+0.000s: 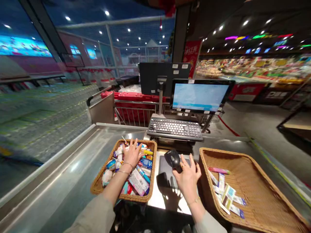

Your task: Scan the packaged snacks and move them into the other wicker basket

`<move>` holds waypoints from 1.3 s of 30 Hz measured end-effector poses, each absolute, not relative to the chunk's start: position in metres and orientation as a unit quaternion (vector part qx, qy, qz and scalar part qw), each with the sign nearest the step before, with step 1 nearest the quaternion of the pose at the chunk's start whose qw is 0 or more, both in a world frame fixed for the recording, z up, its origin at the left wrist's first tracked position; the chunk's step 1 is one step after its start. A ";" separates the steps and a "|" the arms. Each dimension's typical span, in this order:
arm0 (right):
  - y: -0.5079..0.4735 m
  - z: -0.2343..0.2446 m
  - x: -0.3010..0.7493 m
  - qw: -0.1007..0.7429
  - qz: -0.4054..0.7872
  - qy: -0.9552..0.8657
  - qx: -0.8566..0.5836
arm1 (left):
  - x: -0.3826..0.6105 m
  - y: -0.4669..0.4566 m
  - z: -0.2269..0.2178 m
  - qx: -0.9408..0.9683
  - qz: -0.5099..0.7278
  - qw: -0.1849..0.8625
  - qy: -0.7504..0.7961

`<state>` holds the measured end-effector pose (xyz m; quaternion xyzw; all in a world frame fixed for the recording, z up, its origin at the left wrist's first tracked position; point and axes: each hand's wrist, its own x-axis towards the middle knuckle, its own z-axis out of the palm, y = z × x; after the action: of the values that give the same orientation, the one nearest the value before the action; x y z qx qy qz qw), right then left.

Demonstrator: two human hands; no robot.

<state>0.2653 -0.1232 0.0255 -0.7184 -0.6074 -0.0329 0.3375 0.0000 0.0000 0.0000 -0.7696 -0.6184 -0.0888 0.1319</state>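
The right hand (187,176) is in front of the keyboard (175,128), a bit to its right. It holds a black scanner (172,158) with the thumb and first finger, and the other fingers stick out. The left hand (132,153) is in front of the keyboard too, but to its left. It is open, with fingers spread, and lies flat on a heap of small packets (138,181). The packets fill a wicker basket (97,186) that sits left of the keyboard and nearer to the person. Another wicker basket (255,187) sits right of the keyboard and nearer as well. It has only a few flat packets (227,194) and a pink tube (218,170) in it. The shiny metal counter (73,174) runs far to the left of the keyboard. Just behind the keyboard stands a lit screen (199,96). Farther behind the keyboard, to the left, are red shopping baskets (132,97).
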 end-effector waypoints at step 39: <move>-0.118 0.020 0.268 0.349 -0.034 -0.611 -0.710 | -0.017 -0.020 0.020 -0.753 -0.155 0.138 -0.624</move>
<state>0.2683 -0.1183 0.0202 -0.7097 -0.6112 -0.0339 0.3487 -0.0165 -0.0196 0.0203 -0.7531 -0.6242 -0.1553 0.1383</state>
